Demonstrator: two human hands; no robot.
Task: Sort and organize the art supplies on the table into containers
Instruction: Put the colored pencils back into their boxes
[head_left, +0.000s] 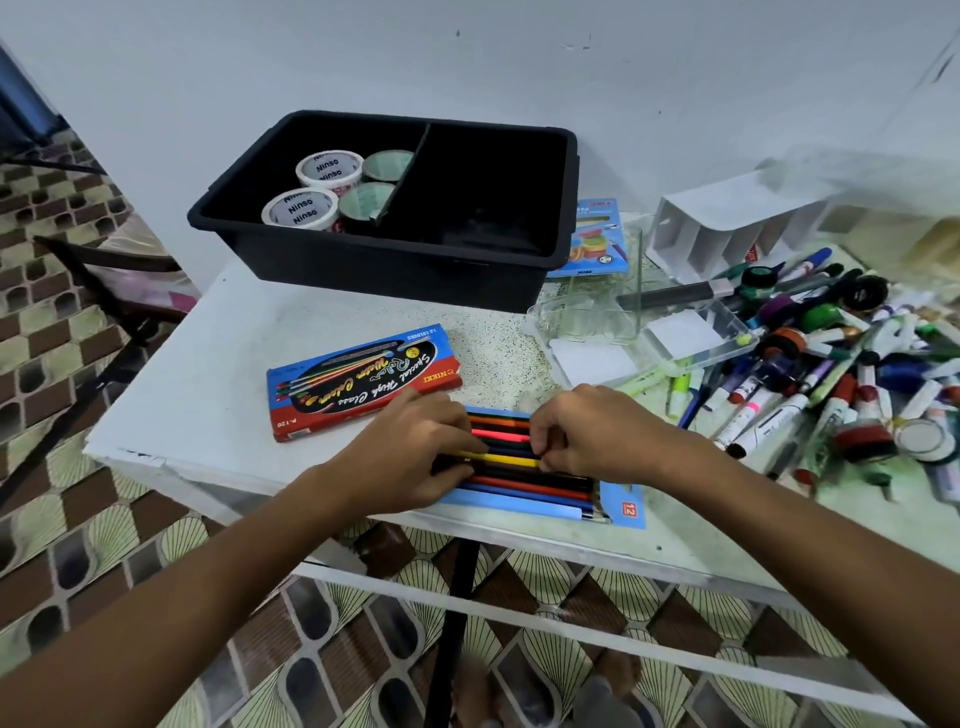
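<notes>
We work at a white desk pushed against the wall, and the largest thing on it, the black bin, sits at the back so that it stays out of our working space while both compartments remain within reach; its left compartment already holds four tape rolls, grouped as one kind, and the right one looks bare. To the right a white divided organizer lies tipped on its side beside the unsorted heap of markers and paint tubes, which we judge is the bulk of the job not yet done. Between them sit clear plastic boxes, open and, as far as we can tell, waiting for smaller items. Near the front edge lies the closed water-colour box, set just beside our left hand, probably parked there until it gets a home. Closest to us is the blue tray of coloured pencils, laid flat so the pencils can be lined up side by side. Our left hand rests over the tray's left end with fingers lying on the pencils (a steadying touch, it seems), while our right hand curls its fingertips narrowly on a pencil near the middle, nudging it into the row.
</notes>
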